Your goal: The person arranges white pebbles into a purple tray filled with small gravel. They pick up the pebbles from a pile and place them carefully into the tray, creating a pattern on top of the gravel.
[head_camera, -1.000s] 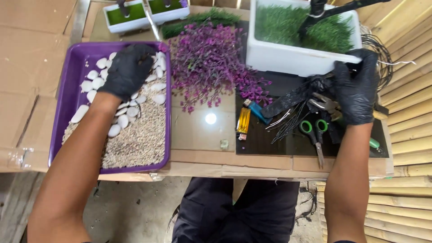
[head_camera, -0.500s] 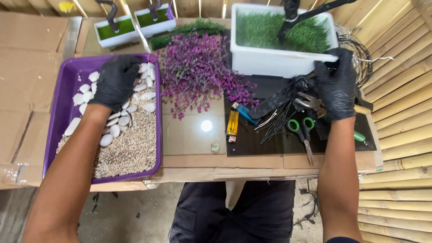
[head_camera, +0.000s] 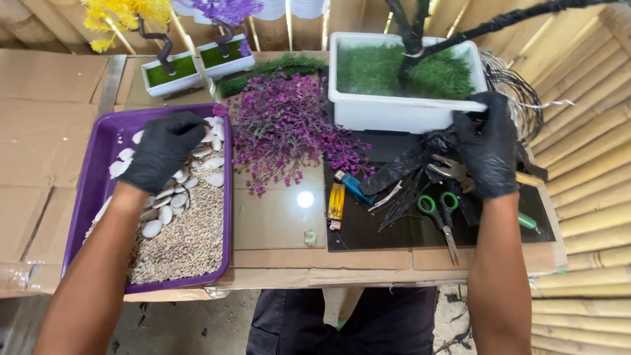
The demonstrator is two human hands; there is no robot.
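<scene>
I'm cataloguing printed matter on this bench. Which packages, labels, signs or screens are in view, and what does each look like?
No signs or screens show.
Yellow lighter: on the table's middle, slim upright rectangle; any label too small to tell.
Blue lighter: just right of it, tilted, slim.
Cardboard sheets: flat, brown, plain, left of the purple tray.

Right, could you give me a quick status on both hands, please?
Left hand down on white stones in purple tray. Right hand gripping white planter edge. Scissors, purple foliage between them.
</scene>
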